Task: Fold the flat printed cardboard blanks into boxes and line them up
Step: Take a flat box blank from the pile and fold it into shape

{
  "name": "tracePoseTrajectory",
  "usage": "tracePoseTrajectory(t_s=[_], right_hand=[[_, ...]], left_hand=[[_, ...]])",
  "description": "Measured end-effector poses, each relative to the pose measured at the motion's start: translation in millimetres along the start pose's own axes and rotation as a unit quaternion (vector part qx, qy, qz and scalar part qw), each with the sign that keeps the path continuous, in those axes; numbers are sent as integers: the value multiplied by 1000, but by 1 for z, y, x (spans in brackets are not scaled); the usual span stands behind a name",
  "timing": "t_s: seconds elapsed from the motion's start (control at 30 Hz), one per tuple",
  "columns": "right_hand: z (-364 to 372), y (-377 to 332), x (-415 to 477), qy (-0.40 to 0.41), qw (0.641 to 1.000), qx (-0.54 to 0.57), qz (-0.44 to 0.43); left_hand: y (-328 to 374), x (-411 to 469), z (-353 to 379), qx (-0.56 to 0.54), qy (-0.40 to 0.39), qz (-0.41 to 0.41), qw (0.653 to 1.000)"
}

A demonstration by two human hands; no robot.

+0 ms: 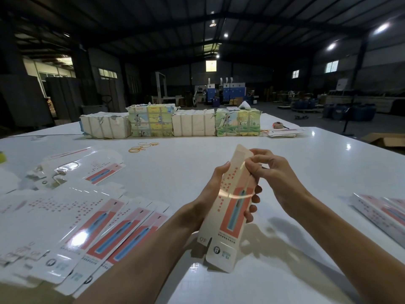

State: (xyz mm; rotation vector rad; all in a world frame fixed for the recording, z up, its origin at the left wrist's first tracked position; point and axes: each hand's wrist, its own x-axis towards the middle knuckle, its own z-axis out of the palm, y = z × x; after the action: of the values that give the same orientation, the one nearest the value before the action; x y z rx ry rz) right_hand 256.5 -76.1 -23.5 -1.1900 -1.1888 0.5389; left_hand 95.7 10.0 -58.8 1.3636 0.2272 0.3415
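Left hand (211, 189) wraps body of half-formed box (232, 208), held upright over worktop (306, 172) centre. Right hand (272, 172) pinches upper edge beside open top flap. Keep body squared; crease flap on score, tuck fully. Flat blanks (87, 227) at 9 o'clock; finished boxes (382, 212) at 3 o'clock.

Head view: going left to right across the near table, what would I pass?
Fanned pile of flat white printed cardboard blanks, tall cream half-folded cardboard box with red panel, row of finished white-and-red boxes.

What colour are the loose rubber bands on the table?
Yellow-orange; the rubber bands show best in the head view.
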Motion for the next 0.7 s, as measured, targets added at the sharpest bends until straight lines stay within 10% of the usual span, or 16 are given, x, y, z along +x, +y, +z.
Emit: tracePoseTrajectory(t_s=[0.7], right_hand=[[31, 27, -16, -34, 999, 27, -18]], left_hand=[[-6, 0, -6, -154, 104, 32, 982]])
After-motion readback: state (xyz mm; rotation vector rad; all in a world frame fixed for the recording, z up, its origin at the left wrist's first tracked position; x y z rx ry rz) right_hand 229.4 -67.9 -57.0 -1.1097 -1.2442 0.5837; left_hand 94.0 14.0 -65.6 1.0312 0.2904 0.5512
